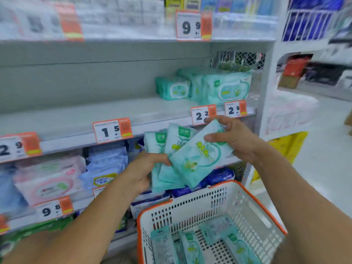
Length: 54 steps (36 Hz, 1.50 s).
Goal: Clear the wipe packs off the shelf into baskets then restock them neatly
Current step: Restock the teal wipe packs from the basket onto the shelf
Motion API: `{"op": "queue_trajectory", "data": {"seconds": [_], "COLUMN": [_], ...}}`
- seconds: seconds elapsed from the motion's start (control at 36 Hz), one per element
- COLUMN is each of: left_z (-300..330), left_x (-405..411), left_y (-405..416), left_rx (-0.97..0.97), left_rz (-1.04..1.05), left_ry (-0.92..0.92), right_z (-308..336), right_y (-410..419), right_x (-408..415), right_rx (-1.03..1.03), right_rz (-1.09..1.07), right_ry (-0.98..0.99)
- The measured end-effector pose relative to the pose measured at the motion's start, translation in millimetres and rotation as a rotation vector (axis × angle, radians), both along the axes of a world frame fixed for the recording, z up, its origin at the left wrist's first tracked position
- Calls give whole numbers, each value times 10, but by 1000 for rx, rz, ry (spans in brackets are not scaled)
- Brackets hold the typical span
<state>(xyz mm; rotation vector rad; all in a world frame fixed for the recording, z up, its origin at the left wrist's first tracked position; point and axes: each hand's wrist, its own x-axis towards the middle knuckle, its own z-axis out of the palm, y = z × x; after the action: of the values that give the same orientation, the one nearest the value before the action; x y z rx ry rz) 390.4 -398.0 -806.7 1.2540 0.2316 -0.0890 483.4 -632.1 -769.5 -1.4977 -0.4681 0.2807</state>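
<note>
My left hand (144, 168) grips the lower ends of a fanned bunch of mint-green wipe packs (167, 149), held upright in front of the shelf. My right hand (234, 138) holds the frontmost green pack (200, 155) by its upper right end, thumb on its face. Below them stands a white basket with an orange rim (253, 204), with several green packs (190, 248) lying on its bottom. The grey middle shelf (95, 115) is mostly bare; larger green wipe packs (219, 86) stay at its right end.
Price tags (112, 130) hang along the shelf edges. The lower shelf holds pink (49, 183), pale blue (106, 164) and dark blue packs (219, 176). A white shelf post (264, 96) stands right of the bay, with a yellow crate (289, 147) and open aisle floor beyond.
</note>
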Motion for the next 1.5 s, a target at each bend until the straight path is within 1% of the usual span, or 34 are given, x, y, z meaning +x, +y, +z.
{"op": "queue_trajectory", "data": {"seconds": [0.08, 0.17, 0.25, 0.33, 0.42, 0.5, 0.58, 0.64, 0.72, 0.78, 0.81, 0.83, 0.86, 0.89, 0.94, 0.97, 1.0, 1.06, 1.14, 1.19, 1.25, 1.31, 1.36, 1.42, 1.44, 1.5], "left_z": [103, 206, 270, 246, 207, 206, 208, 192, 131, 96, 73, 62, 55, 67, 102, 114, 134, 174, 216, 231, 251, 282, 318, 351, 380, 432], "left_x": [5, 22, 42, 93, 166, 216, 214, 217, 254, 273, 292, 304, 317, 325, 336, 348, 354, 365, 355, 344, 342, 351, 374, 396, 394, 368], "left_y": [68, 129, 129, 102, 63, -33, -170, -246, -319, -359, -368, -381, -387, -392, -388, -374, -362, -339, -309, -311, -318, -334, -351, -334, -312, -239], "left_rx": [-42, -68, -101, -134, -120, -167, -286, -315, -212, -161, -160, -165, -177, -179, -177, -181, -187, -203, -152, -116, -139, -148, -45, 156, 247, 385], "left_rz": [-87, -179, -279, -313, -310, -273, -295, -331, -302, -262, -234, -205, -184, -166, -147, -129, -108, -75, -25, 0, 30, 75, 185, 227, 192, 29], "left_ry": [-18, -26, -32, -6, 34, 55, 23, -16, -33, -27, -25, -23, -33, -41, -78, -99, -114, -147, -179, -146, -102, -83, -86, -93, -96, -100], "right_z": [28, 82, 204, 300, 278, 196, 123, 82, 33, -19, -38, -41, -21, 16, 88, 118, 120, 106, 39, -12, -42, -64, -94, -105, -106, -97], "right_y": [130, 153, 74, -16, 18, 122, 228, 292, 421, 508, 535, 546, 543, 544, 514, 504, 496, 483, 529, 578, 627, 660, 693, 735, 752, 773], "right_x": [27, 54, 77, 73, 56, 61, 125, 154, 122, 112, 108, 88, 59, 21, -106, -171, -212, -272, -345, -386, -422, -436, -429, -413, -394, -345], "right_rx": [36, 50, -51, -156, -144, -100, -40, 14, 108, 112, 90, 64, 57, 70, 114, 125, 133, 148, 186, 190, 200, 236, 290, 338, 361, 395], "right_rz": [-93, -14, 55, 68, -34, -159, -292, -315, -371, -535, -626, -673, -641, -535, -226, -94, -6, 86, 125, 159, 176, 146, 107, 56, 14, -69], "right_ry": [-74, -93, -135, -178, -233, -284, -320, -300, -271, -291, -273, -210, -81, 90, 384, 457, 483, 443, 394, 408, 409, 404, 419, 427, 422, 368]}}
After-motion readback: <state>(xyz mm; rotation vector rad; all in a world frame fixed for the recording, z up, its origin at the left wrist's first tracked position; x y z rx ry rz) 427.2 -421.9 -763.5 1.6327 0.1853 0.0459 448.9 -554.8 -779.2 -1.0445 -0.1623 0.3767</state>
